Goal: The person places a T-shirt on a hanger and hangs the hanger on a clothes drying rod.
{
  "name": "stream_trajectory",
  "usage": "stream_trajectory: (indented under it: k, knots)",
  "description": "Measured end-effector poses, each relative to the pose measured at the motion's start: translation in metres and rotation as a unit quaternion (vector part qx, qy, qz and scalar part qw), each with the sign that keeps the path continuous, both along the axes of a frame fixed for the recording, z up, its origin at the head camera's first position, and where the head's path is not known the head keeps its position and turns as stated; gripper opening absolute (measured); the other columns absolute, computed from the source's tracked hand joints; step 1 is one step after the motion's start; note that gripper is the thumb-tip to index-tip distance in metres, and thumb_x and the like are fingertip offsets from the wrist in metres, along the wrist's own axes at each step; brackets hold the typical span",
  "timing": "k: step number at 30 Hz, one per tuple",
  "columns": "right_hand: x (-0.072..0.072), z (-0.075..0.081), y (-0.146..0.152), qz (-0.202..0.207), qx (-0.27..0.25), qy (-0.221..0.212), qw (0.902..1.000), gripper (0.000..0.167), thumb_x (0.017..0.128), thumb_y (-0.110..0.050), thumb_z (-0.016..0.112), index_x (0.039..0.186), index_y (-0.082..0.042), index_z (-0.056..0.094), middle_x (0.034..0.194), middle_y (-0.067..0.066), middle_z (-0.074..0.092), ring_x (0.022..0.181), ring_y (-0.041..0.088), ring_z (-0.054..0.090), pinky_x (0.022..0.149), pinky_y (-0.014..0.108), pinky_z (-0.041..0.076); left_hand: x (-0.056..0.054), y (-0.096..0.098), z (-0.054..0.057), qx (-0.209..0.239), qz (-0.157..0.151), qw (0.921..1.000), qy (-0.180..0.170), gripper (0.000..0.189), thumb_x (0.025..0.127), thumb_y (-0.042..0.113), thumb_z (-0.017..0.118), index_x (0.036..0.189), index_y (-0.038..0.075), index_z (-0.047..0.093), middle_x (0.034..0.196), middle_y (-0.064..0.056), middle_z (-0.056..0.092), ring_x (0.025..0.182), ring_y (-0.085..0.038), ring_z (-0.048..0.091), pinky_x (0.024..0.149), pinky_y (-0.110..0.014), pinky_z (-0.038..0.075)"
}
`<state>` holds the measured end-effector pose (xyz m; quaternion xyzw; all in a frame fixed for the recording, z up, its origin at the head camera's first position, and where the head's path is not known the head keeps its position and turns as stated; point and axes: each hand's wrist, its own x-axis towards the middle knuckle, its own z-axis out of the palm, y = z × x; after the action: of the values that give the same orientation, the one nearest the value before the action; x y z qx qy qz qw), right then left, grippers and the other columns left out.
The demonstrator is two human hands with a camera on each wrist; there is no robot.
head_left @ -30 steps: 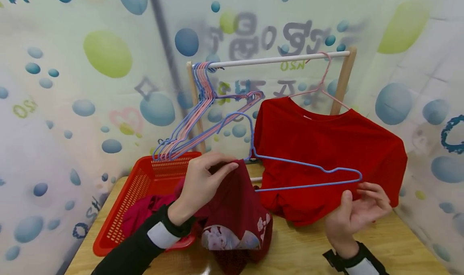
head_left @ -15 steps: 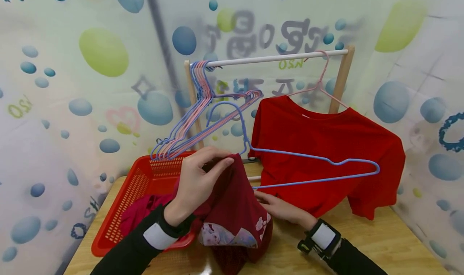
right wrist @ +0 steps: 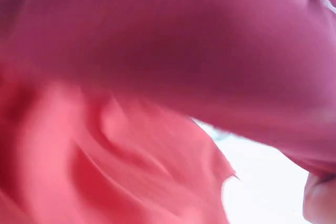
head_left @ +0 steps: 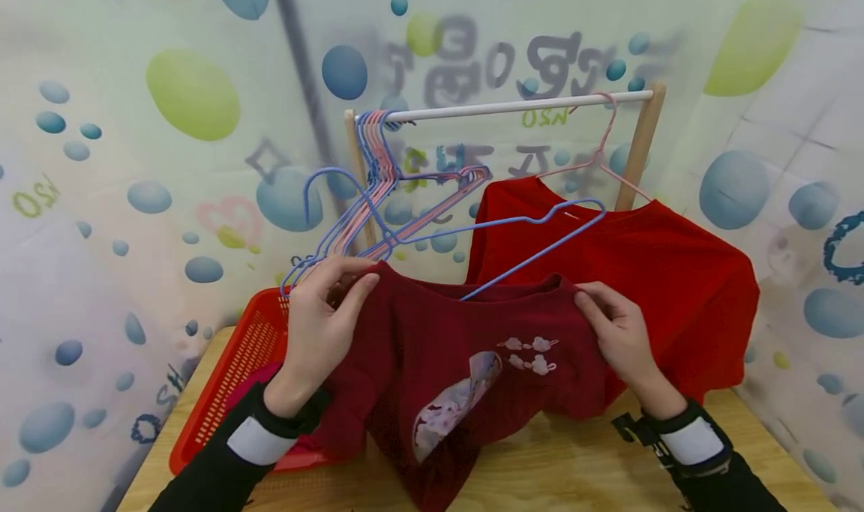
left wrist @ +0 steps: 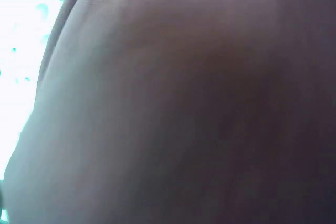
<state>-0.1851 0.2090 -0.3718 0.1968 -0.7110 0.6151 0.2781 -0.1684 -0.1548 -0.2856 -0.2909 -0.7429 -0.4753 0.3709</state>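
A dark red shirt (head_left: 452, 324) with a printed patch is spread between both hands in the head view. My left hand (head_left: 322, 321) pinches its left shoulder beside the neck of a blue hanger (head_left: 520, 261). Whether those fingers also hold the hanger is hidden. On the other side, my right hand (head_left: 617, 332) pinches the right shoulder near the collar. The hanger's right arm sticks up out of the neckline, and its lower bar runs down into the collar. Blurred cloth (left wrist: 173, 103) fills most of the left wrist view. The dark red shirt (right wrist: 199, 40) spans the right wrist view.
A bright red shirt (head_left: 702, 287) hangs on a pink hanger (head_left: 601, 156) from the rack's white rail (head_left: 499, 110). Several blue and pink hangers (head_left: 378, 175) crowd the rail's left end. A red basket (head_left: 226, 392) with clothing stands left on the wooden table (head_left: 560, 467).
My right hand has come to the shirt's right shoulder and now pinches it, stretching the neckline. My left hand has shifted left, and the hanger has moved left and tilted upward at its right end.
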Motion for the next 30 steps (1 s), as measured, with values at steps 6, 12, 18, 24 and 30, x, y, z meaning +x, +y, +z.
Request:
stream_trajectory:
  k: [6,12,18,24,30]
  knots:
    - [0.022,0.037,0.022,-0.032,0.058,0.019,0.9976,0.034,0.100,0.013,0.054,0.110,-0.009,0.077,0.089,-0.014,0.075,0.068,0.002,0.066,0.061,0.013,0.052,0.012,-0.007,0.001,-0.032,0.025,0.9991,0.013,0.016,0.091,-0.006,0.073,0.106,0.002,0.073,0.090,-0.008,0.070,0.069,-0.007,0.048,0.060,-0.019,0.039]
    - [0.033,0.061,0.040,0.024,0.005,0.075,0.9969,0.033,0.098,0.015,0.055,0.110,-0.004,0.077,0.092,-0.008,0.078,0.072,0.001,0.069,0.066,0.010,0.053,0.026,-0.011,0.011,-0.066,0.020,0.9954,0.067,0.024,0.085,-0.013,0.075,0.104,0.001,0.074,0.092,-0.008,0.071,0.072,-0.009,0.050,0.064,-0.020,0.040]
    - [0.037,0.059,0.049,-0.042,0.048,0.051,0.9966,0.037,0.097,0.016,0.055,0.108,-0.009,0.079,0.088,-0.013,0.077,0.070,0.000,0.066,0.062,0.010,0.050,0.028,-0.011,0.010,-0.078,0.026,0.9951,0.056,0.024,0.084,-0.013,0.076,0.102,0.002,0.073,0.089,-0.005,0.068,0.075,-0.010,0.049,0.064,-0.020,0.040]
    - [0.044,0.046,0.053,-0.053,0.034,0.008,0.9980,0.036,0.098,0.016,0.053,0.107,-0.009,0.078,0.086,-0.011,0.077,0.070,0.004,0.064,0.061,0.013,0.049,0.031,-0.014,0.003,-0.107,0.044,0.9930,0.025,0.021,0.084,-0.010,0.078,0.100,0.002,0.071,0.087,-0.005,0.068,0.074,-0.007,0.051,0.065,-0.017,0.042]
    - [0.044,0.039,0.056,-0.046,0.043,-0.010,0.9980,0.035,0.098,0.015,0.054,0.109,-0.009,0.078,0.087,-0.011,0.077,0.072,0.005,0.063,0.061,0.015,0.048,0.033,-0.017,-0.001,-0.124,0.057,0.9907,-0.001,0.021,0.084,-0.009,0.078,0.100,0.002,0.071,0.087,-0.005,0.070,0.073,-0.007,0.056,0.068,-0.013,0.046]
